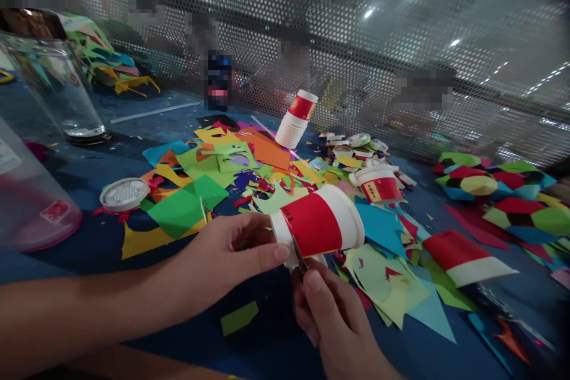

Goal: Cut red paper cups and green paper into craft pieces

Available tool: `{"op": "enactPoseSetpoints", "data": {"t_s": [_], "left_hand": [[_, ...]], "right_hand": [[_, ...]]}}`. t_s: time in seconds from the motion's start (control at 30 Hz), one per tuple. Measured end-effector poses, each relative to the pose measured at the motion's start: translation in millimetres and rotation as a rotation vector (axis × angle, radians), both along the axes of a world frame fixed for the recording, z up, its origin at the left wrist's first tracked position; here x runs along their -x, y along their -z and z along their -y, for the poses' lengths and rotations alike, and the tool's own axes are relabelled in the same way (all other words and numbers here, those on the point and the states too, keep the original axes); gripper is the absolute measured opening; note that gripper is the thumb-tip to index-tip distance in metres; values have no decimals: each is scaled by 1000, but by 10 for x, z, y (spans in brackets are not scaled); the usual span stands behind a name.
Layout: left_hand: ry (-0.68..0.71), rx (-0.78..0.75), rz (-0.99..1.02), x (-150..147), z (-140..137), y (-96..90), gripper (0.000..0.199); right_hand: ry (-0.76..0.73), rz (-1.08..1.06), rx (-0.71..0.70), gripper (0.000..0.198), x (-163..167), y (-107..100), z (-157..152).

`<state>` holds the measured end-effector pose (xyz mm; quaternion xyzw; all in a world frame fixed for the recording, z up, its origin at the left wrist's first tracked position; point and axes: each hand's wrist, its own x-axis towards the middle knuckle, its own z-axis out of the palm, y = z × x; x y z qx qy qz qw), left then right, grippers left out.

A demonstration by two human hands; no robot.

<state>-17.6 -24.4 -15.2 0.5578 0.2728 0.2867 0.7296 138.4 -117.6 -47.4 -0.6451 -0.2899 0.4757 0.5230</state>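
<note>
At the left edge of the table, a translucent container with a small red label stood near a clear glass bottle with a shiny dark cap. Behind the bottle lay a heap of cut coloured paper. Further right, a round pale disc lay close to a green paper sheet, part of a wide spread of multicoloured scraps.

The left hand had its thumb and fingers clamped on the narrow white left end of a red and white paper cup. The cup was held on its side, above the scraps, in the middle of the view. Beyond it, a leaning stack of cups rested before a perforated screen. The scissors had their blade against the cup where the red band met the white end; depth of cut could not be determined. The fingers of the right hand were closed around the scissors' handles, which were largely hidden.

To the right, a shortened cup sat beside a pile of pale cut pieces. A flattened-looking red and white piece lay near several multicoloured paper forms at the far right.
</note>
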Motion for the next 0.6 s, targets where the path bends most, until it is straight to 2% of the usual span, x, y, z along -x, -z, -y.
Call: {"op": "enactPoseSetpoints", "data": {"t_s": [0.1,0.2,0.33,0.6], "left_hand": [[-8,-5,-9,-1,2,6,29],[-21,-11,-31,-8,0,6,30],[-27,-12,-39,-24,-10,-6,30],[-62,4,-84,-23,-24,-17,32]], "right_hand": [[-37,-7,-7,57,-39,19,-18],[-159,-23,-65,52,-69,9,-57],[-288,-62,-109,54,-47,-61,-103],[-272,25,-88,56,21,-143,-92]]}}
